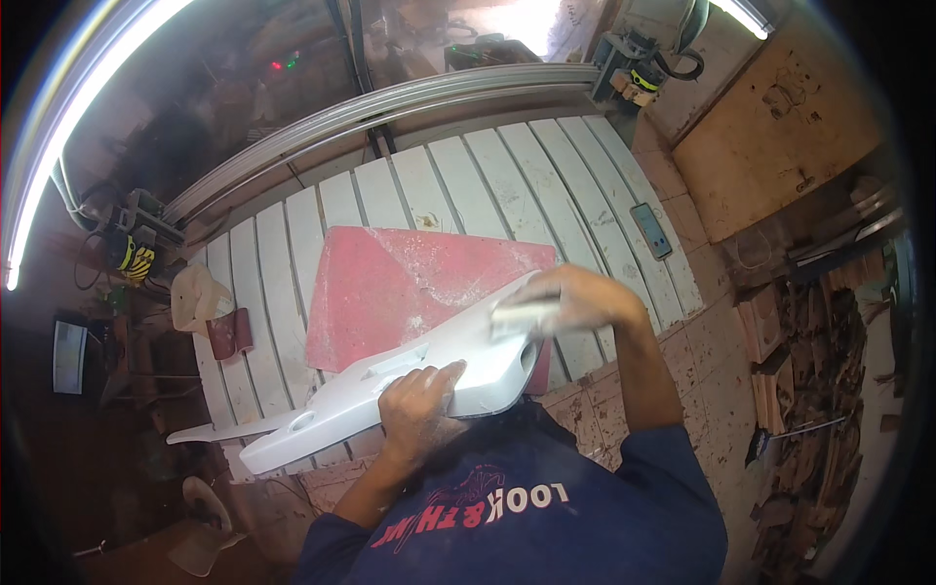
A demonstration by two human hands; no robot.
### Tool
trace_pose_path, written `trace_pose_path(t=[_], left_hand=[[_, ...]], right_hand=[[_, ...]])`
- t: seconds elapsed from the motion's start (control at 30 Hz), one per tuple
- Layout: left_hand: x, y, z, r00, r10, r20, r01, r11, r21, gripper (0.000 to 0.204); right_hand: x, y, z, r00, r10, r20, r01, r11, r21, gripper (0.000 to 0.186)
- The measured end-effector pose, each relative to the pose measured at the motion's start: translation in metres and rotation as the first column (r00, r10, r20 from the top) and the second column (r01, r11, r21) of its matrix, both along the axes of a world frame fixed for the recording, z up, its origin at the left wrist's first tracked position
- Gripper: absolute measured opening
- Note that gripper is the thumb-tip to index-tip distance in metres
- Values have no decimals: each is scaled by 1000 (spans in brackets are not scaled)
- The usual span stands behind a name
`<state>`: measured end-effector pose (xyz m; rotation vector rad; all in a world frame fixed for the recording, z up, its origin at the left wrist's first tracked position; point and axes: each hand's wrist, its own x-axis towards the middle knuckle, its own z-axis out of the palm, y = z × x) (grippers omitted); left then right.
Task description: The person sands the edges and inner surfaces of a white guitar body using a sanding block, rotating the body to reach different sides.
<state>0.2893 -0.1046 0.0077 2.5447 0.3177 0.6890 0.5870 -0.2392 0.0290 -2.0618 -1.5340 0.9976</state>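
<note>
Where the workpiece lies: a long white shaped body [390,390], angular with cut-outs in its face, rests slanted across a red pad [390,283] on the slatted white desk [507,175]; its thin pointed end juts past the desk's left edge.
Left hand: the left hand [421,402] presses down on the near edge of the white body, fingers curled over it in a firm grip; the palm side is hidden.
Right hand: the right hand [575,297] is closed over a small pale block [522,314] held flat on the upper end of the white body; only the block's near face shows, so its material is hard to tell.
Hidden parts: the body's far right end sits under the right hand and block, and its lower edge is partly covered by the left hand and the person's dark blue shirt [546,507].
On the desk: a phone [650,230] lies near the right edge, well apart from the work; a dark red piece [230,333] sits at the left edge.
Hard to make out: the surroundings beyond the desk are dim; wooden scraps [819,390] pile at the right, and machine parts [639,73] at the far rail are blurred by the lens.
</note>
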Motion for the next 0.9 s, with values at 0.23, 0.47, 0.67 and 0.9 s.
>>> trace_pose_path(t=[0.23, 0.47, 0.67, 0.9], left_hand=[[0, -1, -2, 999, -48, 19, 48, 999, 7, 63], [-3, -1, -4, 999, -36, 2, 36, 999, 2, 67], [1, 1, 3, 999, -48, -16, 49, 999, 7, 59], [5, 3, 0, 1000, -13, 6, 13, 1000, 24, 61]], right_hand=[[4, -26, -40, 843, -477, -251, 479, 876, -55, 53], [-77, -31, -39, 857, -426, -290, 514, 669, 537, 52], [-29, -48, -128, 525, -740, -420, 849, 425, 313, 48], [-44, -45, -126, 536, -748, -391, 834, 396, 384, 47]])
